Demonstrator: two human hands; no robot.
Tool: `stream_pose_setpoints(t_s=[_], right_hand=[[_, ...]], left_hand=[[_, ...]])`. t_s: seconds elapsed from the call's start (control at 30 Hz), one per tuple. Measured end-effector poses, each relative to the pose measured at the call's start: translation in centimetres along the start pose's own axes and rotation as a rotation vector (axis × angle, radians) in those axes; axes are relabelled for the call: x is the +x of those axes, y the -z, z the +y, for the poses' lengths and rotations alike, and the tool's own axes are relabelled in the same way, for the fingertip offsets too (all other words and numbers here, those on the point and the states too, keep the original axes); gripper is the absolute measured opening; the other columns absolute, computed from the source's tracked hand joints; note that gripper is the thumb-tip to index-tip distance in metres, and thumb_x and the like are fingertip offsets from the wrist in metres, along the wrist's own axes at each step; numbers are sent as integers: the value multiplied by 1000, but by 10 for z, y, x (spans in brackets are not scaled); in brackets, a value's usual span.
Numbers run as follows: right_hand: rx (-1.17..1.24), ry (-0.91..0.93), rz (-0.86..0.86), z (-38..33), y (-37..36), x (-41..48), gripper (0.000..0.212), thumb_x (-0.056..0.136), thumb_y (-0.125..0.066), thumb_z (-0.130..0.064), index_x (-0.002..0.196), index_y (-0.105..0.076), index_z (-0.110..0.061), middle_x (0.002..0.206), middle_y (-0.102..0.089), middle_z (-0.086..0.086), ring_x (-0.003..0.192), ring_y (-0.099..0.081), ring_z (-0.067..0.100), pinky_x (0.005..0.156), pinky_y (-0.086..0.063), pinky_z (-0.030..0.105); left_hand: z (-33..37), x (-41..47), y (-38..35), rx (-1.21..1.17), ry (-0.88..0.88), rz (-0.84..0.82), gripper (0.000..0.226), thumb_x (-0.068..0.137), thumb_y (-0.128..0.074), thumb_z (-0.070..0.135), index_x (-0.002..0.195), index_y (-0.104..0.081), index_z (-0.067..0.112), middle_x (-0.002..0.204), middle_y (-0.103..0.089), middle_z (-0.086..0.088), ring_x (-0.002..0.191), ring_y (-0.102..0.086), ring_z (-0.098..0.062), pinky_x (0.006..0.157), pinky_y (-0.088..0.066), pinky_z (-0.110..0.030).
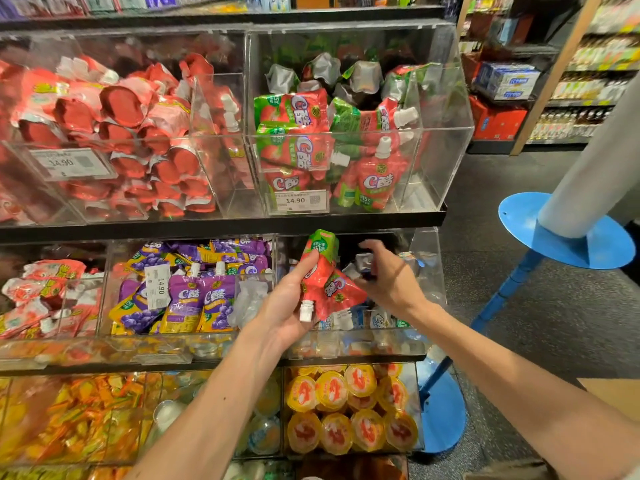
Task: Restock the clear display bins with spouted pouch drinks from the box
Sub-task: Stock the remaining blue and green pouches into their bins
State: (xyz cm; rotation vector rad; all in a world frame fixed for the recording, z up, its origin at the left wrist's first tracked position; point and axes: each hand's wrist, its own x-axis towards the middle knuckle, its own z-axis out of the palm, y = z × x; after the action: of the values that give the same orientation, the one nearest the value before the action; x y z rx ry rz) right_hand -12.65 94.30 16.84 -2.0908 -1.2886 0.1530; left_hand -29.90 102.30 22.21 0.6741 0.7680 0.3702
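Observation:
My left hand (285,308) grips two red-and-green spouted pouches (320,268), upside down with a white cap pointing down. It holds them at the mouth of the clear middle-right bin (427,271). Just to the right, the fingers of my right hand (389,282) curl round the silver base of another pouch (363,266) inside that bin. More pouches with white caps lie low in the bin. The upper-right clear bin (446,133) holds several matching red-and-green pouches. A tan cardboard surface (609,393), possibly the box, shows at the right edge.
Purple grape pouches (194,299) fill the bin to the left, and red pouches (104,133) fill the upper-left bin. Jelly cups (349,410) sit in the bottom bin. A blue stool (568,237) and a person's pale sleeve (595,161) stand at the right, with aisle floor behind.

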Motion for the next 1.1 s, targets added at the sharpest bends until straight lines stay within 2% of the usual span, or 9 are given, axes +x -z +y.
stream_pose_setpoints(t_s=[0.13, 0.23, 0.37, 0.47, 0.6, 0.73, 0.9, 1.0, 1.1], right_hand=[[71, 387, 16, -31, 12, -21, 62, 80, -76, -33, 133, -49, -15, 109, -60, 6, 86, -64, 23, 72, -56, 41], [142, 500, 103, -48, 29, -19, 61, 82, -71, -37, 133, -49, -11, 112, -60, 8, 88, -64, 24, 75, -54, 41], [157, 550, 168, -73, 41, -16, 72, 82, -75, -41, 139, -44, -9, 117, -53, 7, 90, -59, 17, 69, -51, 27], [231, 539, 261, -94, 43, -8, 57, 87, -65, -35, 138, -45, -19, 116, -49, 7, 92, -53, 8, 65, -44, 13], [195, 514, 404, -118, 53, 4, 39, 92, -49, -23, 124, -64, -5, 113, -49, 6, 99, -51, 7, 89, -44, 13], [454, 341, 345, -132, 71, 10, 16, 96, -59, -19, 103, -69, -29, 105, -62, -5, 101, -60, 15, 90, -49, 34], [992, -71, 308, -159, 122, 26, 37, 102, -45, -38, 112, -64, -8, 89, -76, 5, 83, -73, 20, 74, -60, 37], [1214, -337, 220, -162, 153, 45, 37, 102, -47, -42, 120, -59, -12, 86, -73, 9, 81, -72, 29, 65, -61, 45], [1185, -528, 57, -162, 182, 56, 23, 96, -59, -29, 110, -56, -12, 87, -67, 15, 71, -66, 28, 47, -56, 32]], left_hand=[[10, -12, -12, 81, -23, -111, 47, 88, -64, 42, 117, -67, 5, 108, -73, -17, 92, -73, -28, 81, -60, -42], [27, -19, -18, 207, -84, -173, 56, 88, -62, 50, 122, -68, 6, 117, -70, -18, 110, -67, -33, 99, -51, -49], [61, -36, -25, 351, -160, -217, 56, 76, -68, 59, 107, -76, 12, 111, -74, -14, 104, -70, -27, 105, -48, -48], [87, -51, -29, 405, -182, -206, 54, 73, -68, 60, 98, -76, 13, 101, -76, -11, 90, -73, -25, 100, -53, -42], [119, -67, -25, 584, -218, -258, 56, 77, -59, 67, 103, -73, 19, 100, -75, -2, 85, -69, -15, 90, -52, -38], [148, -78, -25, 604, -484, -249, 40, 93, -55, 50, 107, -67, 15, 87, -76, 4, 72, -70, -7, 66, -52, -22], [177, -85, -40, 522, -678, -150, 40, 95, -59, 43, 109, -61, 5, 76, -72, -10, 54, -65, -20, 45, -50, -26], [186, -88, -56, 507, -612, -159, 45, 94, -60, 46, 111, -62, 4, 69, -71, -9, 48, -63, -18, 53, -54, -30], [192, -87, -71, 464, -542, -175, 32, 96, -55, 42, 94, -69, 13, 64, -71, -2, 47, -62, -12, 62, -51, -24]])
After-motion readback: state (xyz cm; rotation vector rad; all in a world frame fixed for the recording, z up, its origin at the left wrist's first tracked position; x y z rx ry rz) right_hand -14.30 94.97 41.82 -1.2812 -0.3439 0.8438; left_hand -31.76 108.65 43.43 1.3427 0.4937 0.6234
